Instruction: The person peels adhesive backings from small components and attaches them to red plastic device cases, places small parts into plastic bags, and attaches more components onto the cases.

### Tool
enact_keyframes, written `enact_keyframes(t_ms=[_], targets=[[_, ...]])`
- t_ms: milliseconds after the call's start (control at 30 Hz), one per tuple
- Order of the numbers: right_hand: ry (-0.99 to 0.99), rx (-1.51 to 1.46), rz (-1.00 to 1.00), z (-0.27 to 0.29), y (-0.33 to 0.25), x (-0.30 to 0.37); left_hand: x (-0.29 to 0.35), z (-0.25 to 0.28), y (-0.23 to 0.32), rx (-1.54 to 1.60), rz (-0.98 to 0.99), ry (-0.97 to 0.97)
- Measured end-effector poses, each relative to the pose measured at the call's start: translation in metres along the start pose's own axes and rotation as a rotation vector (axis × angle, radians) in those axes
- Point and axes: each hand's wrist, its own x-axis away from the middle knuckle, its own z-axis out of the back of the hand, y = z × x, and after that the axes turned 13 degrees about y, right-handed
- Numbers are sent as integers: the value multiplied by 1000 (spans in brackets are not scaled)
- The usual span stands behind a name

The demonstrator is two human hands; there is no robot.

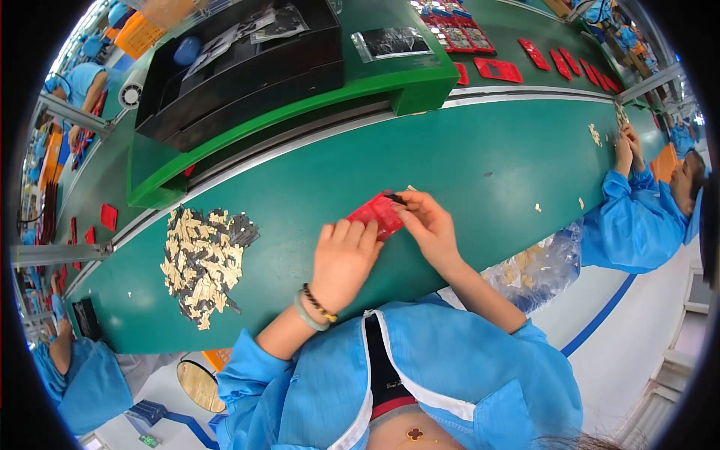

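A flat red plastic tray (381, 215) with a recessed surface is in front of me, over the green work surface. My left hand (343, 262) is closed over its near left edge, thumb hidden, with a beaded bracelet and a pale bangle on the wrist. At the tray's upper right corner, a small black piece (395, 199) sits between the thumb and forefinger of my right hand (429, 229); its exact kind is too small to make out. To the left lies a heap of small cream and dark grey strips (201, 262).
A green raised shelf (300, 112) carries a black box (240, 75) beyond my hands. More red trays (499, 70) lie at the far right. A clear plastic bag (536, 274) hangs by the near edge. A co-worker (637, 210) in blue works at right; others are at left.
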Motion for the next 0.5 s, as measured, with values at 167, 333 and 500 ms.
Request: enact_keyframes(t_ms=[167, 333, 500], targets=[[-173, 26, -158, -14, -2, -27, 9, 3, -23, 170, -117, -10], [-96, -73, -49, -14, -18, -34, -7, 6, -38, 88, -406, -29], [50, -77, -120, 0, -21, -16, -2, -6, -14, -212, -249, -3]])
